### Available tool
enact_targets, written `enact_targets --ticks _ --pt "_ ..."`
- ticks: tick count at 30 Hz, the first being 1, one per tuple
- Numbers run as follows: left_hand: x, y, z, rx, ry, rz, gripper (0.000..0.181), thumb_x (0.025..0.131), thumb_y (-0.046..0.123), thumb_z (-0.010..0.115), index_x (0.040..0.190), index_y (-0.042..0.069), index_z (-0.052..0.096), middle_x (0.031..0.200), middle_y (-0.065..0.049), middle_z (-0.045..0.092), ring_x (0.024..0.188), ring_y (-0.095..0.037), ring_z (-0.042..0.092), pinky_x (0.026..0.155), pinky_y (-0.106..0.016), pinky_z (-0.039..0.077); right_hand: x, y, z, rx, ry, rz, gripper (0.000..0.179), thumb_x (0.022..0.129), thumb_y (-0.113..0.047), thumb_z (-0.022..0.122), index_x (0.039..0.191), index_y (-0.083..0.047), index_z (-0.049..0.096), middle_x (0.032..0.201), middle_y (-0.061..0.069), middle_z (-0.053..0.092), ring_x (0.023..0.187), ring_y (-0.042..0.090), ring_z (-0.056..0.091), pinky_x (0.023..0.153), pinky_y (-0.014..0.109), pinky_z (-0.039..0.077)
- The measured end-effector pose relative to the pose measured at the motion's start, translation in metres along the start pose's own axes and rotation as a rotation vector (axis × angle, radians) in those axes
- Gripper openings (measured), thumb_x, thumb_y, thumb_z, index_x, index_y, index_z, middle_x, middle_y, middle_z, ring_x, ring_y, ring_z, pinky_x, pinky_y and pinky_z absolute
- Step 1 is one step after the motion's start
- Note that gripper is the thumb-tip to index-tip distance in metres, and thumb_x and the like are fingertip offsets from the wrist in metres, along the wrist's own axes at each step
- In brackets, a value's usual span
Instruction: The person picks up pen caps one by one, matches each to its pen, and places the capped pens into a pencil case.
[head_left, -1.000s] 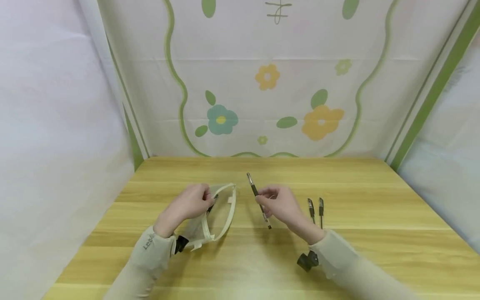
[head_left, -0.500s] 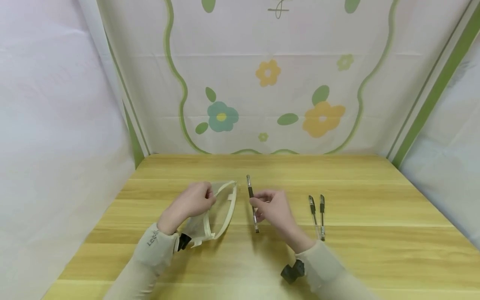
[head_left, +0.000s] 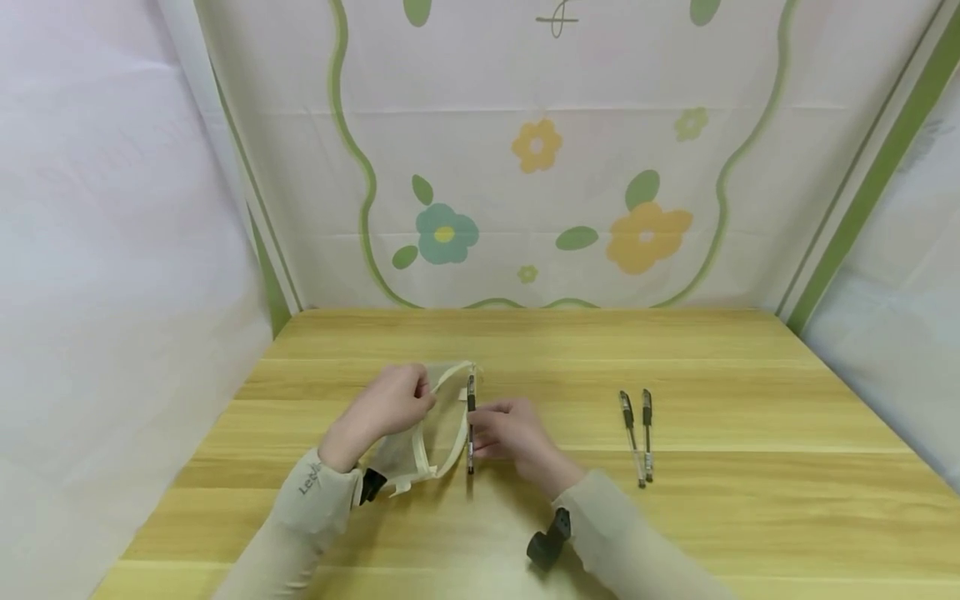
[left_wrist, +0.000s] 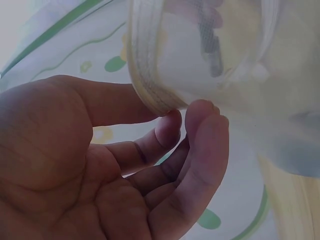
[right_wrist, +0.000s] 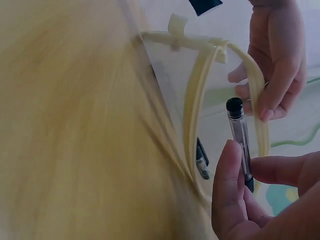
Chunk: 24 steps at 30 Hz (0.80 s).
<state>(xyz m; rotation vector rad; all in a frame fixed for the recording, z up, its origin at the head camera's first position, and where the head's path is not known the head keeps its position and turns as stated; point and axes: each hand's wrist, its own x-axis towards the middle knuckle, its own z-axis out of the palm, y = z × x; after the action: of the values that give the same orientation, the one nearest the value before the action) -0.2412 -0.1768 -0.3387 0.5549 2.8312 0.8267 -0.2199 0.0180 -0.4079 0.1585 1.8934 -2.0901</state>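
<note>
A translucent zip pouch with a cream zipper edge gapes open on the table. My left hand pinches the near side of its mouth between thumb and fingertips, plainly seen in the left wrist view. Between the thumb and fingers of my right hand is a clear-barrelled black pen, right at the mouth's right edge in the head view. Its black end cap points toward the opening in the right wrist view. Inside the pouch lies another dark pen, partly hidden by the zipper edge.
Two more black pens, one beside the other, lie on the wooden table at the right. A flower-printed cloth hangs behind the table's far edge. Small black cameras sit at both wrists.
My right hand has carried the pen leftward to the pouch's mouth, and the pen has turned more upright in the head view. My left hand keeps its hold on the pouch edge.
</note>
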Motion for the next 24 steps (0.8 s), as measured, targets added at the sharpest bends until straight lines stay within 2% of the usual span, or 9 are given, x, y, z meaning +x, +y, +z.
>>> enact_targets --ticks 10,24 --pt "-0.001 0.005 0.001 0.002 0.013 0.012 0.024 0.095 0.010 0.063 0.074 0.009 0.051 0.062 -0.002 0.049 0.053 -0.013 0.044 0.050 -0.027 0.037 0.008 0.003 0.004 0.057 -0.035 0.008 0.030 0.092 -0.004 0.066 0.113 0.017 0.061 0.078 0.019 0.066 0.061 0.020 0.067 0.066 0.035 0.058" --pt "-0.004 0.006 0.000 -0.005 0.011 0.017 0.024 0.095 0.010 0.062 0.075 0.009 0.050 0.061 -0.001 0.046 0.049 -0.012 0.040 0.048 -0.025 0.034 0.014 0.001 0.018 0.066 -0.084 0.006 0.030 0.095 -0.002 0.062 0.117 0.018 0.058 0.087 0.025 0.068 0.064 0.021 0.068 0.068 0.036 0.058"
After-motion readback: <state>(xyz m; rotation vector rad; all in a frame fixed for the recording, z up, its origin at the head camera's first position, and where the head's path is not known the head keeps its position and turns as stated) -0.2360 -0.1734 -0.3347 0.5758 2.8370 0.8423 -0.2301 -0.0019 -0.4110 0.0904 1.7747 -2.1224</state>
